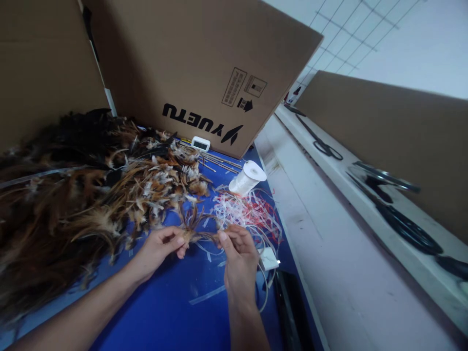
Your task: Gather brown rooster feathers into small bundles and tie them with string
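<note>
A small bunch of brown feathers (192,220) is held between my two hands above a blue tabletop (164,307). My left hand (166,246) pinches the bunch at its base, thumb against fingers. With thumb and fingers closed, my right hand (237,251) grips the tips of some feathers pulled out to the right. A large heap of brown, black and white feathers (146,190) covers the left of the table, close behind my left hand. Just beyond my right hand lies a tangle of white and red plastic strips (248,209).
A white spool of ribbon (247,178) stands behind the strips. A cardboard box (204,63) rises at the back, a small digital display (201,144) at its foot. A white adapter (268,258) with cables sits right of my hand. Scissors (327,148) lie on the right ledge (351,165).
</note>
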A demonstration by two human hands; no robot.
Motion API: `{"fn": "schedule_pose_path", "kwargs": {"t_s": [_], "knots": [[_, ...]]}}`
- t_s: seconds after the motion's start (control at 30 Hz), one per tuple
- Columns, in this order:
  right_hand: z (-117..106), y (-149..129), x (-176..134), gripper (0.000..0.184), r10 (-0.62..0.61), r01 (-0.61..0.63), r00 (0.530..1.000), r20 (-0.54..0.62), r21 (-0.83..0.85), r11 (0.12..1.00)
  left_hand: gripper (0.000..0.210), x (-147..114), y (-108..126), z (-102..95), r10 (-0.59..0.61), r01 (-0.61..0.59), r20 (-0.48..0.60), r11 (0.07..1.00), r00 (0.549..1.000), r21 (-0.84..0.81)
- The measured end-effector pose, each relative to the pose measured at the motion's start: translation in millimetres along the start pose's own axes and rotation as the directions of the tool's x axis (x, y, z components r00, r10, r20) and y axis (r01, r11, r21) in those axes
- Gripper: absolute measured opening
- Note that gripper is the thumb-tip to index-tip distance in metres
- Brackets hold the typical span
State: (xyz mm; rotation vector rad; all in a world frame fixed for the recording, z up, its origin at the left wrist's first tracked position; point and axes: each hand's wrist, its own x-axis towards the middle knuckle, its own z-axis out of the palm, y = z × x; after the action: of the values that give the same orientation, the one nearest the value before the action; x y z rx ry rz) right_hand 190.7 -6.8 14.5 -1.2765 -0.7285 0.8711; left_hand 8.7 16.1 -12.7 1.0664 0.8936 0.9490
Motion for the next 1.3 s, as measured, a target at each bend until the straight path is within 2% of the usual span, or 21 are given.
{"fn": "schedule_pose_path", "kwargs": {"t_s": [0.17, 0.23, 0.37, 0.47, 0.6, 0.83, 0.97, 1.07, 1.3], "knots": [[-8, -6, 9, 0.028, -0.051, 0.063, 0.990, -0.131, 0.092, 0.994, 0.028, 1, 2, -1.8, 0.031, -0.031, 0.003, 0.999, 1.000, 0.035], [-10, -10, 12, 0.026, -0.073, 0.094, 0.986, -0.147, 0.138, 0.986, 0.028, 2, 4, -1.8, 0.055, -0.056, 0.017, 0.995, 0.998, 0.087], [-11, -13, 12, 0.015, -0.047, 0.054, 0.998, -0.044, 0.174, 0.983, 0.031, 2, 6, -1.9, 0.172, -0.170, 0.016, 0.954, 0.985, 0.247], [-8, -13, 8, 0.012, -0.002, -0.002, 1.000, 0.026, 0.161, 0.987, 0.032, 2, 6, -2.8, 0.217, -0.199, -0.039, 0.941, 0.975, 0.274], [-3, -12, 2, 0.012, 0.020, -0.037, 0.993, 0.119, 0.144, 0.989, 0.031, 1, 4, -3.2, 0.204, -0.180, -0.108, 0.964, 0.973, 0.194], [0, -8, -2, 0.012, 0.047, -0.069, 0.982, 0.184, 0.118, 0.991, 0.032, 0, 6, 0.3, 0.176, -0.166, -0.109, 0.982, 0.978, 0.095], [3, -4, -5, 0.013, 0.067, -0.081, 0.979, 0.190, 0.068, 0.994, 0.033, -1, 6, 1.9, 0.163, -0.158, -0.081, 0.985, 0.983, 0.063], [8, -3, -9, 0.015, 0.085, -0.087, 0.969, 0.231, -0.002, 0.996, 0.031, -3, 7, 4.5, 0.099, -0.099, -0.029, 0.995, 0.995, 0.005], [14, -3, -15, 0.014, 0.046, -0.019, 0.975, 0.218, -0.124, 0.992, 0.030, -8, 9, 12.1, -0.002, 0.005, 0.109, 1.000, 0.994, -0.029]]}}
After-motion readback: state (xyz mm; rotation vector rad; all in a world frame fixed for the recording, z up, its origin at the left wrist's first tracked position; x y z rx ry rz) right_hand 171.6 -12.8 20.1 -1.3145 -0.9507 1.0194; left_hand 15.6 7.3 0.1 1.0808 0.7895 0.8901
